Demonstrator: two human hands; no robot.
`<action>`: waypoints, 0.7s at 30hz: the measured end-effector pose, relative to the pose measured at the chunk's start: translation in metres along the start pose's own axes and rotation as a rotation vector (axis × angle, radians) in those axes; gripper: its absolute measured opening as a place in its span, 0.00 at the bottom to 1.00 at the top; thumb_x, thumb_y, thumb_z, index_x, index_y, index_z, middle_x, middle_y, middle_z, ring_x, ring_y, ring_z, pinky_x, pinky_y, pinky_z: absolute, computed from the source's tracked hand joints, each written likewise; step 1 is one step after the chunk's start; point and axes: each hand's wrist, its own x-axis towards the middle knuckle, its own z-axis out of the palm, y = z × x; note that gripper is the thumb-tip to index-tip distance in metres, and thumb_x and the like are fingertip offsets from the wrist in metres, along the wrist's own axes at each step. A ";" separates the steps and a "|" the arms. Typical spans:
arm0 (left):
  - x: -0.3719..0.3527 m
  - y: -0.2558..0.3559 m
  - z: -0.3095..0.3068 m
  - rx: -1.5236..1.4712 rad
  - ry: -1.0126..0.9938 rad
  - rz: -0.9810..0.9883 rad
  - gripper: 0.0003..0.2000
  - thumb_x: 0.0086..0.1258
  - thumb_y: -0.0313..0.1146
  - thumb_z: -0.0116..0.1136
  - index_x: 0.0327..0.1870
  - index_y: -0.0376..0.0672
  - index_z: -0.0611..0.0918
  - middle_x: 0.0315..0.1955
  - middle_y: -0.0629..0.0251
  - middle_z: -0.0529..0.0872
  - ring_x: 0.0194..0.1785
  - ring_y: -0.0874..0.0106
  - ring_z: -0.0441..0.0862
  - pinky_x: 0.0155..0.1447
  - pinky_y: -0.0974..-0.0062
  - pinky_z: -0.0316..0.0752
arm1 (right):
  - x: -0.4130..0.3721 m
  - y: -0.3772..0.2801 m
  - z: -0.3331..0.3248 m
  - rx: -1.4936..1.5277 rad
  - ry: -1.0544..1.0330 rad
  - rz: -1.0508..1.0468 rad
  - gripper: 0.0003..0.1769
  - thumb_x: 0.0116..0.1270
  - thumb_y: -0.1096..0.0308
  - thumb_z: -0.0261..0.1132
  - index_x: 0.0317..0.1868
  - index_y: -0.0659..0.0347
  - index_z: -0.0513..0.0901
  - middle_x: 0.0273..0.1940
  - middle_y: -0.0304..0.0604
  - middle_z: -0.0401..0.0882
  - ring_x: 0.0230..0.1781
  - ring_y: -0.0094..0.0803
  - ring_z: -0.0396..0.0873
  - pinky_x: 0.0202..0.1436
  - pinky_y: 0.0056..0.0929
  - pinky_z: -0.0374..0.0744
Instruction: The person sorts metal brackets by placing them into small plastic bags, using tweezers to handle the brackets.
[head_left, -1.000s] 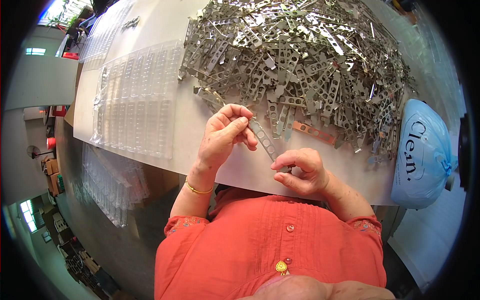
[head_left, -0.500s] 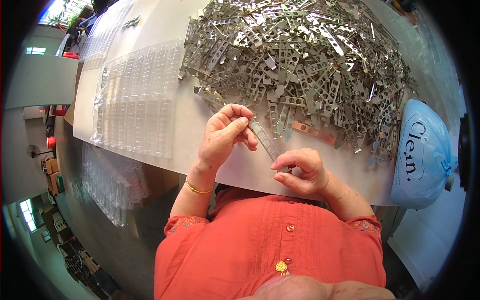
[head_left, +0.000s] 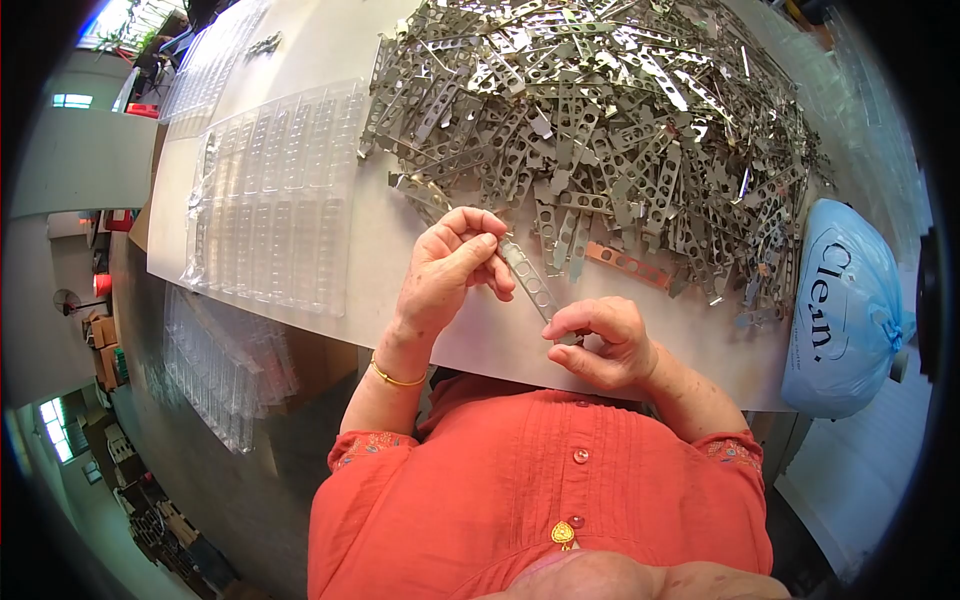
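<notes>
A thin metal strip (head_left: 527,277) with a row of round holes slants between my two hands, over the front part of the table. My left hand (head_left: 456,262) pinches its upper end between thumb and fingers. At the lower end, my right hand (head_left: 606,342) has its fingers curled around the strip, the thumb just below; the very tip is partly hidden there. Just beyond the hands lies a large heap of similar metal strips (head_left: 600,130). One copper-coloured strip (head_left: 628,265) stands out at the heap's near edge.
Clear plastic trays (head_left: 270,215) with long compartments lie on the white table (head_left: 400,335) at left. More plastic trays (head_left: 225,370) are stacked lower, beside the table. A blue plastic bag (head_left: 845,310) stands at the right edge. A few small metal pieces (head_left: 264,45) lie at the far left.
</notes>
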 end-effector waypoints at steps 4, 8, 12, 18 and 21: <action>0.000 0.001 0.002 0.009 0.013 -0.003 0.07 0.79 0.26 0.51 0.51 0.34 0.77 0.26 0.61 0.85 0.27 0.72 0.86 0.32 0.73 0.84 | -0.001 0.001 0.000 -0.003 -0.004 0.001 0.09 0.64 0.75 0.72 0.43 0.62 0.82 0.31 0.39 0.84 0.21 0.24 0.79 0.24 0.22 0.76; 0.000 0.001 0.000 0.007 0.000 -0.002 0.07 0.79 0.26 0.50 0.51 0.34 0.76 0.26 0.61 0.84 0.28 0.72 0.86 0.32 0.73 0.84 | -0.001 0.001 0.000 -0.007 -0.010 0.006 0.09 0.63 0.75 0.72 0.43 0.61 0.82 0.31 0.39 0.84 0.21 0.24 0.79 0.23 0.22 0.75; -0.001 0.001 0.001 -0.010 -0.001 0.007 0.09 0.79 0.26 0.50 0.52 0.32 0.77 0.28 0.61 0.85 0.29 0.72 0.86 0.32 0.73 0.84 | -0.001 0.001 0.000 -0.005 0.001 -0.006 0.10 0.63 0.75 0.72 0.43 0.61 0.82 0.30 0.38 0.83 0.20 0.24 0.78 0.23 0.22 0.75; -0.001 0.002 -0.001 -0.044 -0.066 0.018 0.11 0.78 0.25 0.51 0.56 0.30 0.78 0.30 0.59 0.86 0.30 0.74 0.85 0.34 0.74 0.84 | -0.008 0.005 0.000 0.215 -0.021 0.117 0.10 0.70 0.73 0.68 0.49 0.62 0.79 0.33 0.41 0.83 0.22 0.22 0.78 0.26 0.21 0.75; -0.001 0.002 0.000 -0.059 -0.056 0.024 0.11 0.78 0.25 0.53 0.56 0.30 0.79 0.31 0.60 0.86 0.30 0.74 0.85 0.34 0.75 0.83 | -0.009 0.003 -0.001 0.566 -0.013 0.256 0.09 0.76 0.71 0.62 0.53 0.62 0.76 0.35 0.41 0.82 0.23 0.22 0.77 0.27 0.20 0.75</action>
